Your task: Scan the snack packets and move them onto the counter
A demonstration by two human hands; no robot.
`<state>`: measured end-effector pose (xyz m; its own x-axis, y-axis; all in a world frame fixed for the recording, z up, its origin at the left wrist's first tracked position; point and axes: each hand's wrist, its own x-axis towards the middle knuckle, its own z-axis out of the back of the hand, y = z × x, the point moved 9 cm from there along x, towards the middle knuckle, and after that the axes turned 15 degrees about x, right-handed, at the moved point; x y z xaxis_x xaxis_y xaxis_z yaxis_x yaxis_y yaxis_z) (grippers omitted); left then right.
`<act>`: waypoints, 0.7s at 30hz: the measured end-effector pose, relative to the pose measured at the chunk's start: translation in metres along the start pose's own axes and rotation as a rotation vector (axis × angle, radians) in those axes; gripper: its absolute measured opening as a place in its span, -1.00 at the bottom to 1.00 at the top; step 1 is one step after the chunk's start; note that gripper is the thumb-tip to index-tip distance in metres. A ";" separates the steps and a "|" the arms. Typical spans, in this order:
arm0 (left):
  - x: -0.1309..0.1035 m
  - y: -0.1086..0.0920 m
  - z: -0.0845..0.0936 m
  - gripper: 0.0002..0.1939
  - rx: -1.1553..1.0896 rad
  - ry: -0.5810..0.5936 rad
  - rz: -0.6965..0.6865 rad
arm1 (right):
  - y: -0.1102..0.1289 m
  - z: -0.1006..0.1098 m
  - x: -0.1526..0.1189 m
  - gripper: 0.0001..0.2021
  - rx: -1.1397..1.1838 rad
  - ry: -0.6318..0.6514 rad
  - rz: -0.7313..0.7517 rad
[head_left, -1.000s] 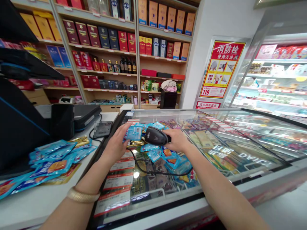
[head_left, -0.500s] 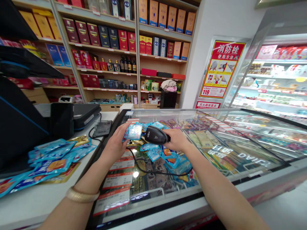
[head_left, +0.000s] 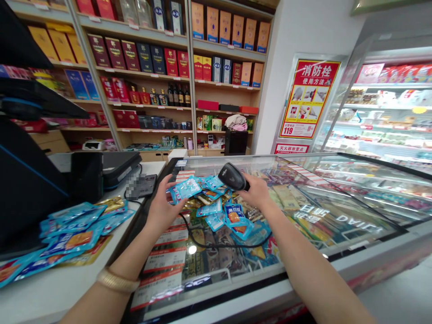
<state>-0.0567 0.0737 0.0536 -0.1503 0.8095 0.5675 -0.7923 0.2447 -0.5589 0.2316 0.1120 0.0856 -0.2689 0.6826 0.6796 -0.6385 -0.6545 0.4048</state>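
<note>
My left hand (head_left: 164, 203) has its thumb and fingers around one end of a light-blue snack packet (head_left: 185, 189), just above the glass freezer top. In my right hand (head_left: 255, 191) is the handle of a black barcode scanner (head_left: 232, 176), its head pointing up and left. Between and below my hands, blue packets (head_left: 235, 213) lie in a loose pile on the glass. The scanner's black cable (head_left: 216, 246) loops across the glass toward me. Another heap of blue and gold packets (head_left: 76, 240) rests on the white counter to the left.
Black screens stand at the far left, beside a dark scale (head_left: 118, 164) and a phone-like device (head_left: 146, 186) on the counter (head_left: 43, 297). Frozen goods show under the freezer glass (head_left: 293, 198). Shelves of boxes and bottles rise behind.
The scanner has moved up and right, away from the packet. My left fingers have opened somewhat around the packet, which is now tilted flatter. The view has shifted slightly.
</note>
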 end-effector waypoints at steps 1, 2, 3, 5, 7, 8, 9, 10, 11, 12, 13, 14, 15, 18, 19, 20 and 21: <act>0.001 -0.001 -0.004 -0.14 -0.014 0.019 0.021 | -0.007 0.004 0.000 -0.76 -0.026 -0.036 -0.037; 0.003 -0.004 -0.008 -0.13 -0.012 0.034 0.027 | -0.014 0.008 0.000 -0.79 -0.051 -0.068 -0.070; 0.006 -0.009 -0.013 -0.12 0.004 0.046 0.023 | -0.020 0.011 -0.001 -0.80 -0.074 -0.095 -0.098; 0.011 -0.019 -0.024 -0.10 0.062 0.074 0.009 | -0.030 0.014 -0.002 -0.79 -0.102 -0.128 -0.136; 0.017 -0.030 -0.037 -0.11 0.133 0.106 -0.001 | -0.036 0.014 -0.003 -0.77 -0.107 -0.143 -0.146; 0.019 -0.035 -0.044 -0.13 0.166 0.123 -0.007 | -0.037 0.013 -0.003 -0.77 -0.105 -0.145 -0.144; 0.021 -0.041 -0.050 -0.15 0.201 0.136 -0.013 | -0.038 0.012 -0.004 -0.77 -0.103 -0.144 -0.139; 0.023 -0.046 -0.056 -0.18 0.239 0.143 -0.021 | -0.038 0.011 -0.004 -0.77 -0.102 -0.141 -0.135; 0.025 -0.051 -0.061 -0.22 0.282 0.149 -0.031 | -0.038 0.010 -0.004 -0.77 -0.101 -0.136 -0.132; 0.026 -0.057 -0.066 -0.24 0.328 0.154 -0.045 | -0.038 0.010 -0.004 -0.78 -0.101 -0.133 -0.130; 0.027 -0.062 -0.071 -0.27 0.376 0.161 -0.063 | -0.038 0.010 -0.004 -0.78 -0.103 -0.132 -0.131; 0.027 -0.068 -0.076 -0.30 0.423 0.174 -0.088 | -0.038 0.010 -0.004 -0.77 -0.106 -0.136 -0.134; 0.026 -0.073 -0.081 -0.32 0.464 0.189 -0.114 | -0.038 0.011 -0.004 -0.76 -0.109 -0.142 -0.137; 0.021 -0.084 -0.094 -0.35 0.527 0.241 -0.175 | -0.038 0.015 -0.005 -0.76 -0.114 -0.170 -0.147; 0.019 -0.086 -0.097 -0.34 0.529 0.250 -0.182 | -0.039 0.016 -0.005 -0.76 -0.113 -0.178 -0.149; 0.017 -0.088 -0.099 -0.32 0.526 0.251 -0.187 | -0.039 0.016 -0.006 -0.77 -0.112 -0.184 -0.149; 0.015 -0.089 -0.100 -0.31 0.520 0.246 -0.194 | -0.039 0.016 -0.006 -0.78 -0.113 -0.189 -0.147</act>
<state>0.0710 0.1176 0.0513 0.1179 0.8911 0.4382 -0.9859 0.1578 -0.0557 0.2700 0.1282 0.0757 -0.0343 0.6877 0.7251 -0.7398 -0.5053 0.4443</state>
